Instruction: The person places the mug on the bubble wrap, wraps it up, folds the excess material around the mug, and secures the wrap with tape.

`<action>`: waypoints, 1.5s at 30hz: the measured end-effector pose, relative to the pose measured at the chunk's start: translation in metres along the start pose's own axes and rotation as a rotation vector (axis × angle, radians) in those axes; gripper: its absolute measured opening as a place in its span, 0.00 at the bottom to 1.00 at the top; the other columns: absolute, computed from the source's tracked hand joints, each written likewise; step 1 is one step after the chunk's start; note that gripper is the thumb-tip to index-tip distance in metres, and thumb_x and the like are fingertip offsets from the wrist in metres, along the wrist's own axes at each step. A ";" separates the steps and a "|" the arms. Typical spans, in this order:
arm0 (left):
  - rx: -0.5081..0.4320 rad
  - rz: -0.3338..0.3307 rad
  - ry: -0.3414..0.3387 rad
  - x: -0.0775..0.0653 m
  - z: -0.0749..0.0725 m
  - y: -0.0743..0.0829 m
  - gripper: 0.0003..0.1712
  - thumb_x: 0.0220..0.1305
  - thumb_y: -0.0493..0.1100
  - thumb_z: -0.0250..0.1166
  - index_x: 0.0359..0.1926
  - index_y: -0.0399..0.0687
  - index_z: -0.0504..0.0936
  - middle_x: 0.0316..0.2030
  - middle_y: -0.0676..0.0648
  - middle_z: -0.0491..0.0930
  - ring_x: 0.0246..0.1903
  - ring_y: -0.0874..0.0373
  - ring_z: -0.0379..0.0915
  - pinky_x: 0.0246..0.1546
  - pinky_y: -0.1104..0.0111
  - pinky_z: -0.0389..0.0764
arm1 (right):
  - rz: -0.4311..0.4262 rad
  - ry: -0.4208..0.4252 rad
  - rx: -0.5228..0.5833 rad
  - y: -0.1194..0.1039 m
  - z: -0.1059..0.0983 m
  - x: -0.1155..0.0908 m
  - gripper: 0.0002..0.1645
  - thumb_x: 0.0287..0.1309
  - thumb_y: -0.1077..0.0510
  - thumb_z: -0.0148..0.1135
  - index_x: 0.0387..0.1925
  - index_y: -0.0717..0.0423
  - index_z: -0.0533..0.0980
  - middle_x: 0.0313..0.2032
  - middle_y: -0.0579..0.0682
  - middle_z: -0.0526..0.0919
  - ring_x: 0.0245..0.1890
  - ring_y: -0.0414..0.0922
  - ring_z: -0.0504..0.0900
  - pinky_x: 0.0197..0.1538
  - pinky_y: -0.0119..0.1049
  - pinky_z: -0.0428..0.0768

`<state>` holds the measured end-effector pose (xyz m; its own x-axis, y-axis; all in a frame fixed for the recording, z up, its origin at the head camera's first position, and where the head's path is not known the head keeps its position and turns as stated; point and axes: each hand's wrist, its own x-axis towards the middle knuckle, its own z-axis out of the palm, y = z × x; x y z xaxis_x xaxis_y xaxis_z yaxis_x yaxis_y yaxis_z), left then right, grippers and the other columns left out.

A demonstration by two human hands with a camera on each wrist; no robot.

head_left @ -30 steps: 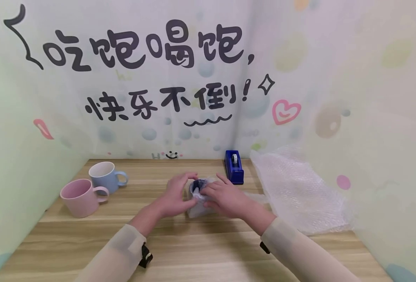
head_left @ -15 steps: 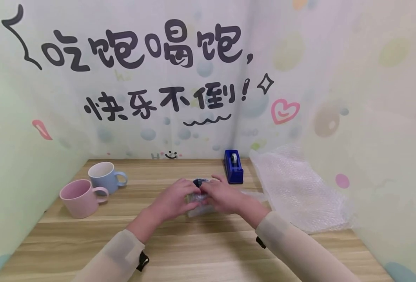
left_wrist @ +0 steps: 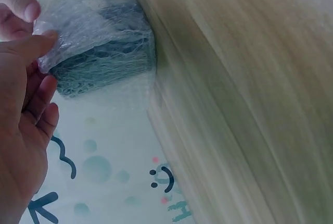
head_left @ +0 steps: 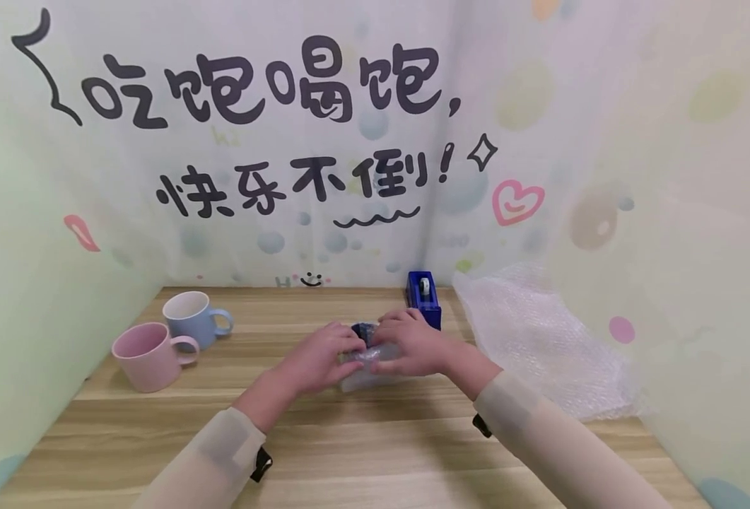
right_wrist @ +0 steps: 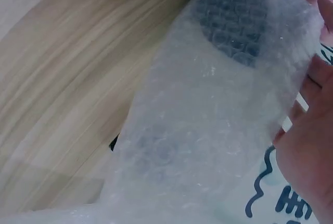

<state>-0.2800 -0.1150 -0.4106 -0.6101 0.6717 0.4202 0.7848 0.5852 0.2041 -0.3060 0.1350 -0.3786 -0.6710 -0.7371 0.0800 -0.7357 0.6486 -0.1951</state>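
A dark blue, rounded object lies mid-table inside a sheet of bubble wrap. My left hand pinches the wrap from the left, thumb and fingers at its folded edge. In the left wrist view the wrap covers part of the dark object, and its lower side shows bluish green. My right hand holds the wrap from the other side, with fingers over the top and thumb in front. Seen from the right wrist, a wide length of wrap runs along that hand.
A pink mug and a light blue mug stand at the table's left. Behind my right hand is a blue tape dispenser. A large bubble wrap sheet lies at the right, its back edge against the wall.
Both hands first closed in on the wrapped object. Since then my right hand has shifted right and slightly back, with the wrap drawn along; it now overlaps the tape dispenser's front. The mugs stay put.
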 end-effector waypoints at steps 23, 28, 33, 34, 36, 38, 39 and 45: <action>0.150 -0.095 -0.155 0.014 -0.014 -0.010 0.17 0.70 0.31 0.72 0.57 0.45 0.92 0.54 0.46 0.90 0.56 0.46 0.84 0.63 0.51 0.86 | 0.223 -0.148 0.491 0.001 -0.015 0.001 0.18 0.70 0.58 0.48 0.57 0.53 0.77 0.64 0.54 0.82 0.67 0.54 0.66 0.68 0.50 0.71; 0.182 -0.152 -0.157 0.019 -0.013 -0.014 0.19 0.68 0.29 0.73 0.56 0.48 0.92 0.57 0.46 0.91 0.57 0.46 0.84 0.63 0.51 0.86 | 0.150 -0.120 0.400 0.002 -0.008 0.000 0.26 0.65 0.69 0.50 0.62 0.53 0.74 0.67 0.53 0.86 0.70 0.56 0.66 0.75 0.57 0.69; 0.215 -0.163 -0.108 0.021 -0.008 -0.020 0.22 0.65 0.25 0.71 0.54 0.53 0.93 0.59 0.50 0.91 0.53 0.47 0.85 0.57 0.52 0.87 | 0.151 -0.056 0.285 -0.001 0.003 0.002 0.23 0.71 0.70 0.59 0.63 0.49 0.74 0.65 0.51 0.88 0.63 0.53 0.68 0.69 0.56 0.72; 0.205 -0.166 -0.100 0.020 -0.007 -0.021 0.23 0.65 0.25 0.70 0.55 0.52 0.92 0.60 0.50 0.90 0.53 0.47 0.85 0.57 0.51 0.88 | 0.150 -0.038 0.249 -0.002 0.005 0.003 0.22 0.72 0.68 0.61 0.62 0.49 0.75 0.64 0.52 0.88 0.62 0.53 0.69 0.67 0.56 0.73; 0.174 -0.166 -0.097 0.020 -0.004 -0.023 0.25 0.67 0.24 0.65 0.59 0.48 0.91 0.64 0.47 0.89 0.56 0.44 0.85 0.61 0.49 0.86 | 0.140 -0.008 0.160 -0.004 0.010 0.006 0.20 0.74 0.66 0.62 0.62 0.49 0.75 0.62 0.56 0.86 0.60 0.54 0.70 0.65 0.56 0.75; 0.103 -0.196 -0.110 0.017 -0.002 -0.024 0.25 0.70 0.29 0.60 0.65 0.43 0.88 0.69 0.44 0.85 0.63 0.40 0.83 0.67 0.46 0.83 | 0.130 0.015 0.079 -0.008 0.014 0.008 0.19 0.75 0.64 0.62 0.62 0.50 0.76 0.60 0.59 0.83 0.60 0.56 0.71 0.65 0.56 0.77; 0.063 -0.217 -0.123 0.016 -0.001 -0.024 0.26 0.72 0.33 0.59 0.68 0.41 0.86 0.71 0.43 0.83 0.67 0.39 0.80 0.70 0.45 0.80 | 0.122 0.027 0.042 -0.009 0.016 0.009 0.18 0.75 0.64 0.62 0.62 0.50 0.76 0.59 0.60 0.81 0.61 0.57 0.72 0.66 0.56 0.78; -0.059 -0.337 -0.159 0.013 0.002 -0.022 0.36 0.80 0.64 0.56 0.75 0.48 0.80 0.78 0.47 0.75 0.75 0.39 0.72 0.77 0.44 0.73 | 0.104 0.113 -0.011 -0.011 0.022 0.006 0.17 0.75 0.65 0.63 0.60 0.54 0.76 0.58 0.62 0.78 0.60 0.58 0.77 0.64 0.54 0.83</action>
<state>-0.3053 -0.1178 -0.4114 -0.8408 0.5109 0.1787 0.5391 0.7612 0.3603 -0.2998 0.1195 -0.3971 -0.7493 -0.6402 0.1695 -0.6622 0.7227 -0.1978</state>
